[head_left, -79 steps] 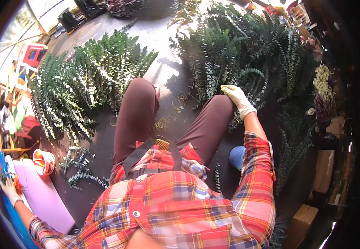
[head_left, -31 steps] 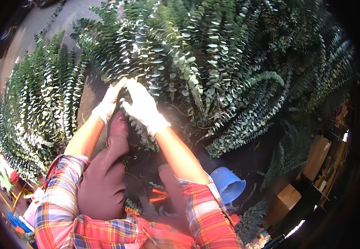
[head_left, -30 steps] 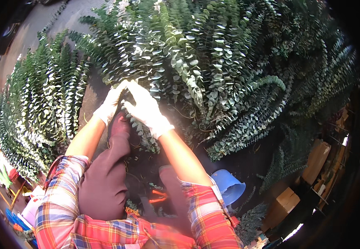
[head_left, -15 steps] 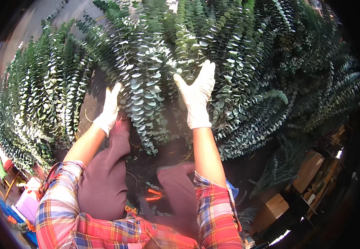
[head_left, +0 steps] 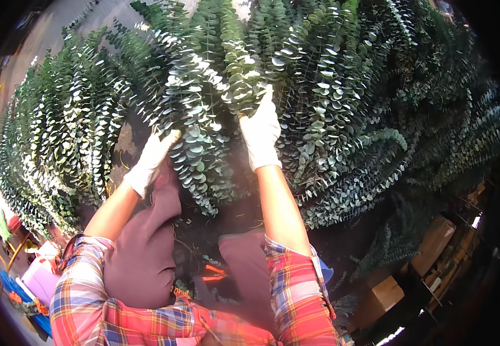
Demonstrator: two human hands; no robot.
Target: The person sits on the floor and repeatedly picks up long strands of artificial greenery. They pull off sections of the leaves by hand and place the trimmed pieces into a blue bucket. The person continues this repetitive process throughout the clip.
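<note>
Long eucalyptus branches [head_left: 195, 138] with round grey-green leaves hang in a thick bunch in front of me. My left hand [head_left: 156, 153], in a white glove, is at the bunch's left edge, thumb and fingers apart against the leaves. Opposite it, my right hand [head_left: 261, 132], also gloved in white, touches the right side of the bunch. Its fingers stretch up along the leaves and its thumb stands apart. Some fingertips of both hands are partly hidden by foliage. Between my knees lies an orange-handled tool [head_left: 214, 273], probably clippers.
More eucalyptus [head_left: 65, 138] is heaped at the left, and further branches [head_left: 446, 132] spread out at the right. Cardboard boxes [head_left: 387, 292] stand at the lower right. A lilac container [head_left: 41, 282] is at the lower left, beside blue and orange items. Leaf scraps litter the dark ground.
My right hand has moved left and slightly down, in against the bunch, its fingers less spread. My left hand has shifted slightly downward. The upper leaves of the bunch have shifted leftward.
</note>
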